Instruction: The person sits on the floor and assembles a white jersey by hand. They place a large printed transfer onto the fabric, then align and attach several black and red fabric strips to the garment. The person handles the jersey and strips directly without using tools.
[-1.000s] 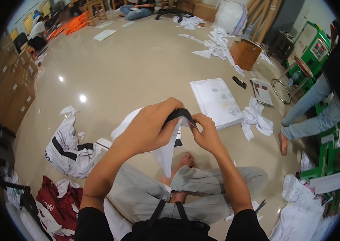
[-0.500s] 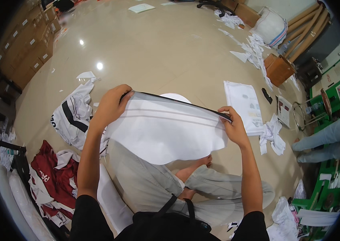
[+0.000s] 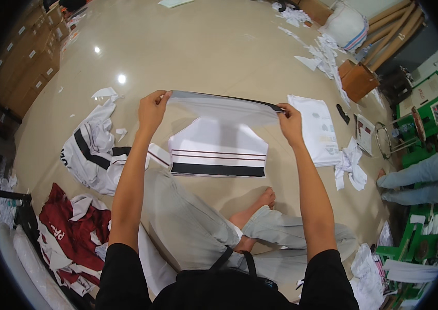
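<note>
A white fabric panel (image 3: pixel 219 106) with a dark edge is stretched between my hands, held up by its far corners. My left hand (image 3: pixel 153 109) pinches its left corner; my right hand (image 3: pixel 291 123) grips the right one. Below and nearer to me, similar white sleeve-shaped fabric pieces (image 3: pixel 218 139) lie flat on the floor, with a black band and two thin dark red stripes along the near edge. The raised panel hangs over their far part. A narrow striped white strip (image 3: pixel 158 154) sits just left of them.
Crumpled white-and-black cloth (image 3: pixel 91 147) and dark red fabric (image 3: pixel 71 232) lie on my left. A flat white stack (image 3: pixel 312 132) is on the right, beside a bunched white cloth (image 3: pixel 352 168). Farther right, a person's legs (image 3: pixel 420 178) show near green machinery (image 3: pixel 433 106). Cartons (image 3: pixel 25 62) stand far left.
Both hands have moved away from my lap with the panel, which now spreads farther out. The striped pieces on the floor, mostly covered before, have come into sight.
</note>
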### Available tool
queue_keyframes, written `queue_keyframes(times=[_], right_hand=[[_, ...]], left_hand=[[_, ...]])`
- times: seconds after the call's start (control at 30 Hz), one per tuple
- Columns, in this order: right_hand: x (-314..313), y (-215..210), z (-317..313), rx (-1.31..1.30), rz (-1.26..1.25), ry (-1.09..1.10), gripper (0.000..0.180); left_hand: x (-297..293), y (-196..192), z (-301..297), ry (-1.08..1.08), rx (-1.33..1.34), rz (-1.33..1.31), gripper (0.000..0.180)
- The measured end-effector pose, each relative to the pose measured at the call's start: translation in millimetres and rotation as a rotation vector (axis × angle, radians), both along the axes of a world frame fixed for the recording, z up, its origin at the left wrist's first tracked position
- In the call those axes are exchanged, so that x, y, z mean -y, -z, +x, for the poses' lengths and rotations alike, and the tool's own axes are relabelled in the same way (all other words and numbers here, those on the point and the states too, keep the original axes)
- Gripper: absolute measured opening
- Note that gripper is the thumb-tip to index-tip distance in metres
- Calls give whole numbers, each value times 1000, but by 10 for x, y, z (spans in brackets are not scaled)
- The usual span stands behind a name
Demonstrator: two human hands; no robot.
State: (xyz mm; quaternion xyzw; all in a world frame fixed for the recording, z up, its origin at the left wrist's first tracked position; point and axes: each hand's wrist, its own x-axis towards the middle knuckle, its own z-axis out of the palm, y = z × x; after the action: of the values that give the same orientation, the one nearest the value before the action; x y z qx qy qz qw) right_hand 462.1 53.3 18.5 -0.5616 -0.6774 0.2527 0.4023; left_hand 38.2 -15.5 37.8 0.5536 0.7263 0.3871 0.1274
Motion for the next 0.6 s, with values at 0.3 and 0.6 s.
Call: queue_keyframes(times=[0.3, 0.6], right_hand=[[608, 826, 12, -339, -327, -23, 26], [1146, 1401, 245, -453, -771, 71, 28]], left_hand=[[407, 1051, -320, 361, 436, -47, 16], [677, 1592, -238, 585, 309, -583, 23]])
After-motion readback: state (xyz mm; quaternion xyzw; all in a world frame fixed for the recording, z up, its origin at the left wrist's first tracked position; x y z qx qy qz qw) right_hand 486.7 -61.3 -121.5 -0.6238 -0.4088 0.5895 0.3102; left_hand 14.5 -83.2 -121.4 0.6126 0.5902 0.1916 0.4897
